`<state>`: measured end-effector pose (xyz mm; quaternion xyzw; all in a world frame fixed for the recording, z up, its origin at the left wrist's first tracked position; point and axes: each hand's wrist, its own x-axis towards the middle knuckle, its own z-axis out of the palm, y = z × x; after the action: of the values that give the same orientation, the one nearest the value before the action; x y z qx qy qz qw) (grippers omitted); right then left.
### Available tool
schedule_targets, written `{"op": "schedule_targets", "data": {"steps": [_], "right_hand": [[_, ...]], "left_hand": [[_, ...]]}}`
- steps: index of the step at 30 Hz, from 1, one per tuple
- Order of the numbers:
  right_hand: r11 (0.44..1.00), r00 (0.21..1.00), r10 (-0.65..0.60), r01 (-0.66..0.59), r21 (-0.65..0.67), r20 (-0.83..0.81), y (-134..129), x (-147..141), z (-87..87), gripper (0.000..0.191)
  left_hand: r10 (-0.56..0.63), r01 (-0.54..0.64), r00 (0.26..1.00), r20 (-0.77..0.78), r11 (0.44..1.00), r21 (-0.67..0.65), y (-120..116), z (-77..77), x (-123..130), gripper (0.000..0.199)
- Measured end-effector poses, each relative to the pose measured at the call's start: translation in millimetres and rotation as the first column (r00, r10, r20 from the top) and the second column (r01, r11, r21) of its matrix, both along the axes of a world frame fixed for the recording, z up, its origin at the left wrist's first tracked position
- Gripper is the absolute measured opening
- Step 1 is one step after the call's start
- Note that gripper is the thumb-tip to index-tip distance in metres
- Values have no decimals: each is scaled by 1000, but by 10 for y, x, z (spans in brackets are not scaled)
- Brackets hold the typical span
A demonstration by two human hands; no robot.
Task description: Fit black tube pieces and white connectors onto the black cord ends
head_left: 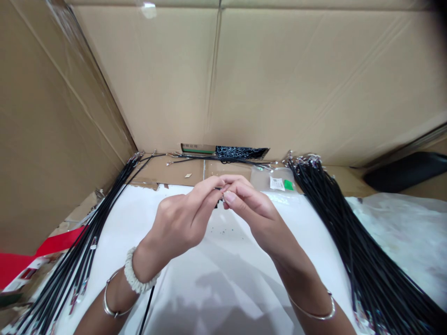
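Your left hand (pixel 176 223) and right hand (pixel 253 209) meet above the white sheet (pixel 226 274), each grip pinched almost shut. Their fingertips (pixel 229 197) close on a small dark piece (pixel 219 188), too hidden to identify. Held up like this, it seems kept close to your eyes. The left bundle of black cords (pixel 84 237) and right bundle of black cords (pixel 335 223) lie well apart, apparently leaving the middle free for your hands, below the cardboard wall (pixel 279 83).

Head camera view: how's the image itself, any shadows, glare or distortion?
In the head view, soft grey shadows fall across the white sheet. The head view's wide angle also bends the brown cardboard walls, and clear tape glints near the top edge.
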<state>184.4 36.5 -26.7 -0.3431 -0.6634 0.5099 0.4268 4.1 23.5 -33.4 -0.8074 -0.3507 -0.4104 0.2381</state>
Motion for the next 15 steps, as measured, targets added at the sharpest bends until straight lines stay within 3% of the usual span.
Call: {"op": "schedule_targets", "data": {"steps": [15], "right_hand": [[1000,1000,11,-11,-6,-24,20,-1,-17,31]], "left_hand": [[-24,25,999,47,999,-38,28,-42,12,15]]}}
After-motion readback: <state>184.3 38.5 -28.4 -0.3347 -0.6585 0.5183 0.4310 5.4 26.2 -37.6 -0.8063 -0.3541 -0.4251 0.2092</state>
